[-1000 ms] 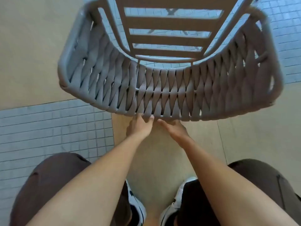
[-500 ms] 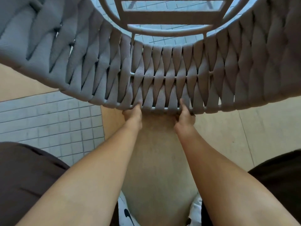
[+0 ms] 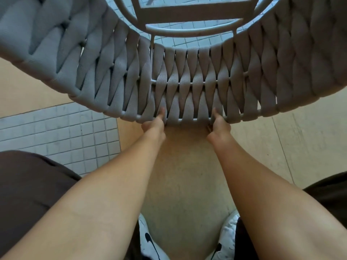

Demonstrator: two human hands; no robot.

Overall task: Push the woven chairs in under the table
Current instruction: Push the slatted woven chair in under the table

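Note:
A grey woven chair (image 3: 187, 85) fills the upper half of the view, its curved strap back facing me. My left hand (image 3: 154, 124) grips the top rail of the back left of centre, thumb pressed on the straps. My right hand (image 3: 219, 125) grips the same rail right of centre, fingers hidden behind it. Beyond the back, the pale slatted seat frame (image 3: 191, 19) shows at the top. The table is out of view.
The floor is beige slab (image 3: 184, 184) under me, with small grey tiles (image 3: 56, 132) at the left and beyond the chair. My dark shorts and white shoes (image 3: 227, 239) sit at the bottom edge.
Both hands went from touching the rail close together to gripping it farther apart. The chair back has come nearer and larger in view.

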